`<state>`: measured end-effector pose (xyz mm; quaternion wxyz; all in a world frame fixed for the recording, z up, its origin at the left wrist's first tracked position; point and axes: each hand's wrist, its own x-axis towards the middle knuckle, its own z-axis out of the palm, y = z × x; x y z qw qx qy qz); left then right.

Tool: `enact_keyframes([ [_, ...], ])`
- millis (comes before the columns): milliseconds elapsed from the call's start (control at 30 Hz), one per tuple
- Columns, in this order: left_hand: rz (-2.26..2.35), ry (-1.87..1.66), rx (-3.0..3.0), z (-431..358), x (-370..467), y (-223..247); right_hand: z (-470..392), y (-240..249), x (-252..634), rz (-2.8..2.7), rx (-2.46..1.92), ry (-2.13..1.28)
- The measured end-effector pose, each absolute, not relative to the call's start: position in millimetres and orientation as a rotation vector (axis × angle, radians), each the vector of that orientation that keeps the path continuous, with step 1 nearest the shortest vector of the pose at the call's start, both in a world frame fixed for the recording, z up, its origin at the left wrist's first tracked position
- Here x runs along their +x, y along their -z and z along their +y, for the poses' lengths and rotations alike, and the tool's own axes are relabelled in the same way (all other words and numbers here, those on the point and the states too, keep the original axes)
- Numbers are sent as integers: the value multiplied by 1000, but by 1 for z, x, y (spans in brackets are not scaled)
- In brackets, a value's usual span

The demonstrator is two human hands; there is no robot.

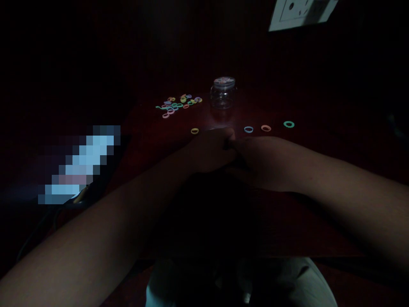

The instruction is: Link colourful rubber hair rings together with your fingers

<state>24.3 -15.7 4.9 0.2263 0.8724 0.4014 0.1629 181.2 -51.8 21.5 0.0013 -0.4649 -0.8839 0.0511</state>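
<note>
My left hand point(215, 149) and my right hand point(258, 160) meet at the middle of the dark red table, their fingers close together and lost in shadow. Whether anything is between them cannot be made out. Just beyond my left hand lies a yellow ring band point(194, 131). A blue band point(248, 129), an orange band point(266, 128) and a green band point(289, 124) lie in a row past my right hand. Behind the hands stands a clear lidded jar point(223, 96). To its left is a loose pile of several coloured bands point(175, 105).
A pixelated bright screen point(84, 162) with a cable beside it is at the left. A white wall socket plate point(300, 13) shows at the upper right. The person's legs point(306, 281) are below the table's front edge. The scene is very dark.
</note>
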Motion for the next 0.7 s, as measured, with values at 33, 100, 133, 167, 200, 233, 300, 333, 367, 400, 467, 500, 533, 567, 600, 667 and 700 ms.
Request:
enact_keyframes([
  [33,1105,-451,2404,-16,24,-5,-52,-21,181,-2776,-1459,-164],
  [100,1101,-463,2402,-16,24,-5,-52,-21,181,-2781,-1458,-164],
  [133,1098,-468,2400,-16,25,-4,-52,-21,181,-2782,-1455,-157],
  [167,1101,-474,2397,-16,25,-4,-52,-21,181,-2784,-1450,-148],
  [200,1106,-480,2394,-16,25,-4,-52,-21,182,-2785,-1446,-137],
  [233,1111,-482,2391,-16,25,-4,-52,-21,182,-2786,-1442,-127],
  [300,1113,-486,2392,-16,25,-3,-52,-21,182,-2793,-1438,-122],
  [333,1109,-485,2396,-16,24,-3,-52,-21,182,-2794,-1442,-123],
  [367,1101,-481,2403,-15,24,-3,-52,-21,182,-2793,-1446,-125],
  [400,1093,-475,2409,-15,24,-3,-52,-21,181,-2793,-1449,-129],
  [467,1090,-470,2416,-15,24,-4,-52,-21,181,-2792,-1453,-135],
  [500,1090,-469,2417,-15,24,-4,-52,-21,181,-2793,-1453,-137],
  [533,1090,-473,2415,-16,24,-4,-52,-21,182,-2794,-1450,-141],
  [567,1092,-477,2412,-16,25,-4,-52,-22,182,-2792,-1448,-143],
  [600,1100,-483,2407,-17,25,-5,-52,-22,182,-2790,-1448,-145],
  [667,1110,-489,2400,-17,25,-5,-51,-22,182,-2786,-1445,-151],
  [700,1111,-487,2399,-17,25,-4,-51,-22,182,-2784,-1446,-154],
])
